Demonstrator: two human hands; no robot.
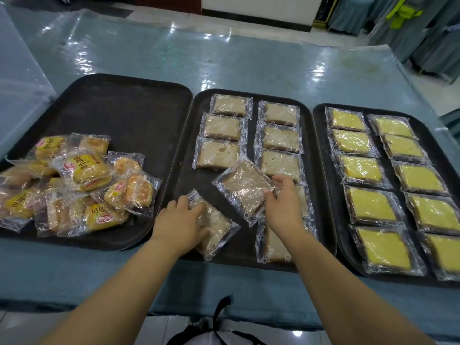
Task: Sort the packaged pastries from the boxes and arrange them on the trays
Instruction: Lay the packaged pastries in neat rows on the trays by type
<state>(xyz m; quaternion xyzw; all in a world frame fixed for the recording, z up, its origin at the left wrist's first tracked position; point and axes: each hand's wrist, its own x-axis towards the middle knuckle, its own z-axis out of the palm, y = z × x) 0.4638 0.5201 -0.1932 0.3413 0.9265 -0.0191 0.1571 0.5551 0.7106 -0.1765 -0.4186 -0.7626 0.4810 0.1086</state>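
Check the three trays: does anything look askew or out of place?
Yes. On the middle tray, two brown cake packs lie diagonal against the straight columns: the upper pack pinched by the right hand, the lower pack under the left hand. On the left tray, yellow-labelled pastries sit in a loose heap.

- Open over the far half of the left black rectangular plastic tray (124, 108); nearer, a heap of clear-wrapped yellow-labelled buns (82, 185) in the way.
- Bare strip (narrow) down the middle black tray's (185, 155) left side, beside clear-wrapped brown cake slices (219, 151).
- Thin lane only between yellow-topped wrapped slices (361, 170) on the right black tray (321, 145).
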